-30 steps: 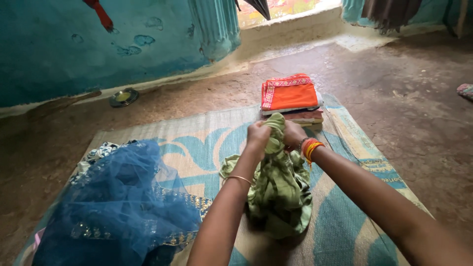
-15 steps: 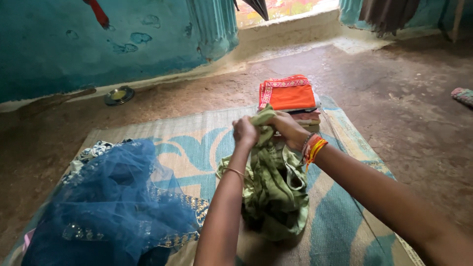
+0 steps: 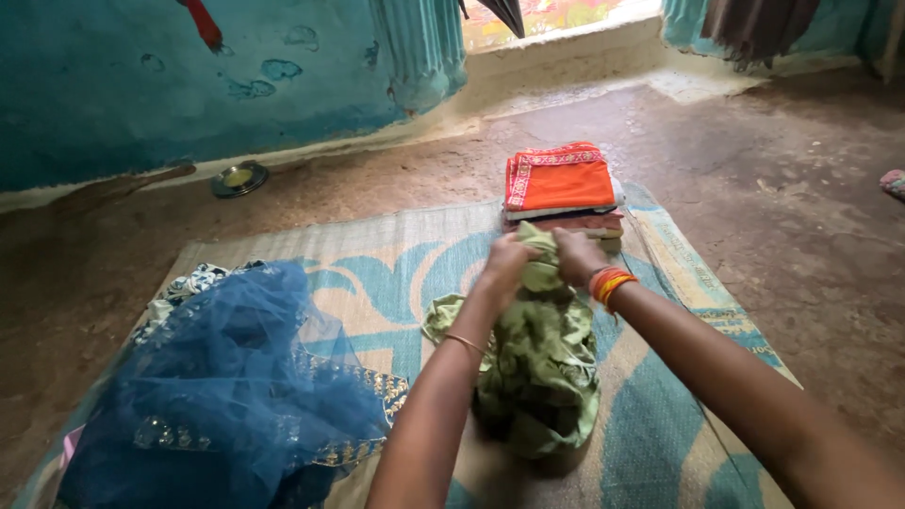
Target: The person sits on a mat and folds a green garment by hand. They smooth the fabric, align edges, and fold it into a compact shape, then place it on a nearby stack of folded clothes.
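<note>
Both my hands grip the top of a crumpled light green garment (image 3: 542, 363) that hangs down onto a woven mat (image 3: 377, 254). My left hand (image 3: 509, 264) pinches its upper edge on the left, and my right hand (image 3: 577, 254), with orange bangles at the wrist, holds it close beside. The rest of the green cloth lies bunched on the mat below my forearms.
A stack of folded clothes topped by an orange piece (image 3: 558, 181) sits at the mat's far edge, just beyond my hands. A heap of blue net fabric with gold trim (image 3: 226, 377) covers the mat's left. A small metal bowl (image 3: 238, 177) lies by the teal wall.
My hands have shifted along the green garment's top edge and come closer together, lifting it a little; the cloth below has rebunched.
</note>
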